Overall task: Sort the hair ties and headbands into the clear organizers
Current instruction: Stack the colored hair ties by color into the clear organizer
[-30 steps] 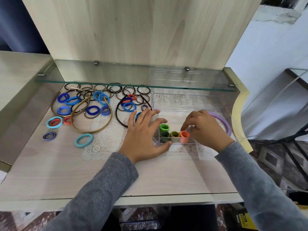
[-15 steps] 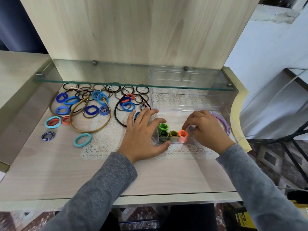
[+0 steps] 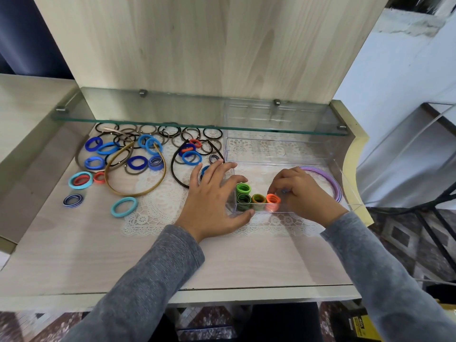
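Only readable bit I can find is on the yellow and black label [image 3: 357, 325] at the bottom right, down under the desk. It's turned sideways and looks like "401". The smaller print around it is too blurry to make out.

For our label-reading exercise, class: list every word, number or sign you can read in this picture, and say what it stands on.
"401": printed sideways on the yellow object at the bottom right edge; the smaller print beside it is too blurred to read.
Nothing else in the picture bears readable text.
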